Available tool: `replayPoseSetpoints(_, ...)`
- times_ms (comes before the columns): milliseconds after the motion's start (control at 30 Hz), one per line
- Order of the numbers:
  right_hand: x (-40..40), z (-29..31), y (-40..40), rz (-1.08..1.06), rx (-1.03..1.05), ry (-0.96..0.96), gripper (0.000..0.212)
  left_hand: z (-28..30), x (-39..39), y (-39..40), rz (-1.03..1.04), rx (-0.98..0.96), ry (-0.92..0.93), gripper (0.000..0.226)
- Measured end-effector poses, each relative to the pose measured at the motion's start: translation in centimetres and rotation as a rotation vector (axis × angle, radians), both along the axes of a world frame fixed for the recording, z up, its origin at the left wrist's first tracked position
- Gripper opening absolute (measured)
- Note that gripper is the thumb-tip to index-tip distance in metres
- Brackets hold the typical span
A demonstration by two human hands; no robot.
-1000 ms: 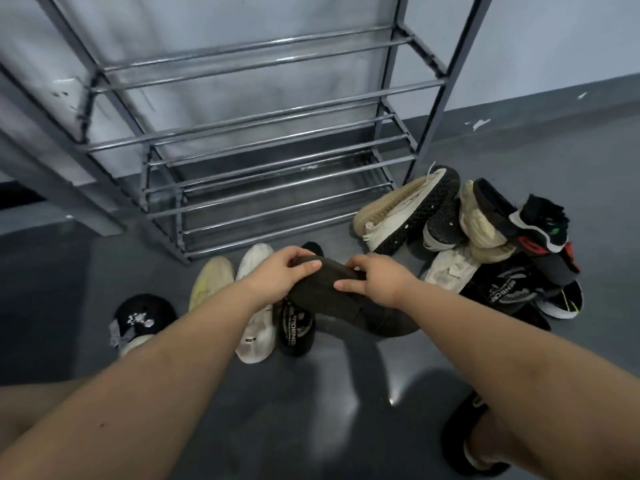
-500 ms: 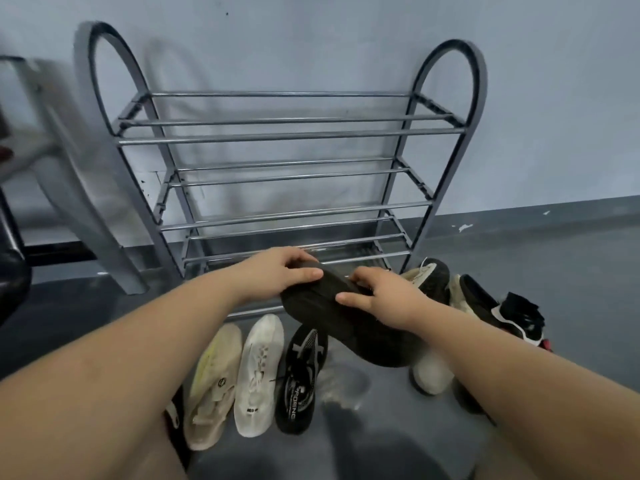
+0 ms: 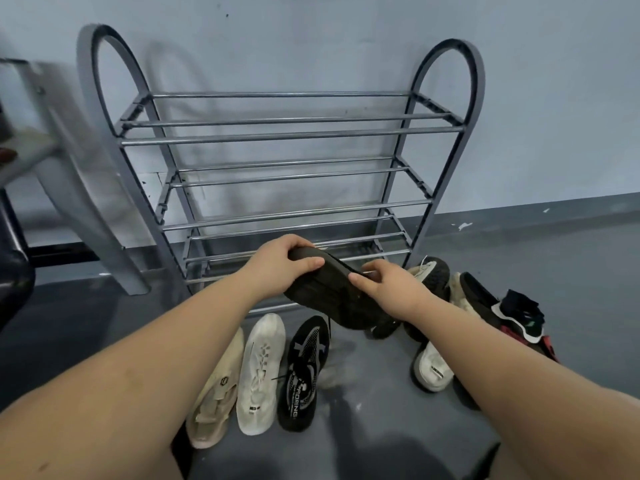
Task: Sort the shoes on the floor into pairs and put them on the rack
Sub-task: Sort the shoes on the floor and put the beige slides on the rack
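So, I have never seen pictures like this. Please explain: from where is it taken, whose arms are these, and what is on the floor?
There is no machine here. A person wears a camera on the head, so you look forward and down along that person's own bare arms. The left hand and right hand together hold one dark shoe, sole turned up, in front of a grey metal rack that stands against the wall. No shoes show on its shelves. On the floor, three shoes lie side by side below the hands: a beige shoe, a white shoe and a black shoe. A mixed pile of more shoes lies to the right.
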State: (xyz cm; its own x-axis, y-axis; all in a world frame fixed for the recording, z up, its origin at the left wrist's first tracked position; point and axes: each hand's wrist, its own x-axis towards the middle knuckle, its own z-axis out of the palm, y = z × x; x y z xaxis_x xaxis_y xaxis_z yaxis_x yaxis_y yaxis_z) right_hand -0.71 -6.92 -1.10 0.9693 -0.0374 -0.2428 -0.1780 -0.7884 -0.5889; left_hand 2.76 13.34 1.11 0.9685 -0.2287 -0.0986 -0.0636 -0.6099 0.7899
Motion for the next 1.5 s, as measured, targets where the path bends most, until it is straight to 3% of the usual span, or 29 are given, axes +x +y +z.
replayPoseSetpoints(100, 0.0, 0.5, 0.9, -0.145, 0.098, 0.029, 0.059, -0.4, 0.0, -0.3, 0.139, -0.049, -0.034, 0.036)
replayPoseSetpoints(200, -0.1, 0.9, 1.9, -0.324, 0.463, 0.22, 0.061, -0.6, -0.1, -0.7, 0.21, -0.132, -0.02, 0.038)
replayPoseSetpoints(300, 0.0, 1.3, 2.6, -0.434, 0.866, 0.416, 0.069, -0.7, -0.3, -1.4, 0.18, -0.159, -0.029, 0.038)
replayPoseSetpoints(433, 0.4, 1.3, 2.6, -0.573, 1.133, 0.462, 0.067, -0.8, -1.2, -2.5, 0.058, -0.132, -0.042, 0.041)
replayPoseSetpoints(700, 0.5, 0.9, 2.1, -0.638, 1.188, 0.465, 0.055, -1.0, -2.0, -3.9, -0.133, 0.021, -0.161, 0.044)
replayPoseSetpoints(800, 0.6, 1.1, 1.5, -0.627, 1.198, 0.475, 0.038, -0.8, -1.8, -3.9, -0.185, -0.005, -0.121, 0.045)
replayPoseSetpoints(967, 0.7, 0.9, 0.5, -0.581, 1.148, 0.499, 0.028, -0.9, -0.8, -3.6, -0.062, -0.128, 0.047, 0.052)
replayPoseSetpoints(1033, 0.6, 0.7, 0.3, -0.543, 1.17, 0.505, 0.024, -1.4, -0.3, -3.2, 0.008, -0.133, 0.251, 0.06)
replayPoseSetpoints(1100, 0.5, 0.7, 0.0, -0.482, 1.186, 0.516, 0.02, -1.6, -0.3, -3.1, 0.02, -0.262, 0.555, 0.055)
replayPoseSetpoints(1167, 0.5, 0.7, -0.2, -0.409, 1.179, 0.534, 0.016, -2.0, -0.3, -3.2, 0.016, -0.352, 0.728, 0.047)
replayPoseSetpoints(1500, 0.0, 1.2, -1.6, -0.228, 1.164, 0.552, 0.022, -2.9, 0.4, -3.1, 0.07, -0.497, 0.739, 0.032)
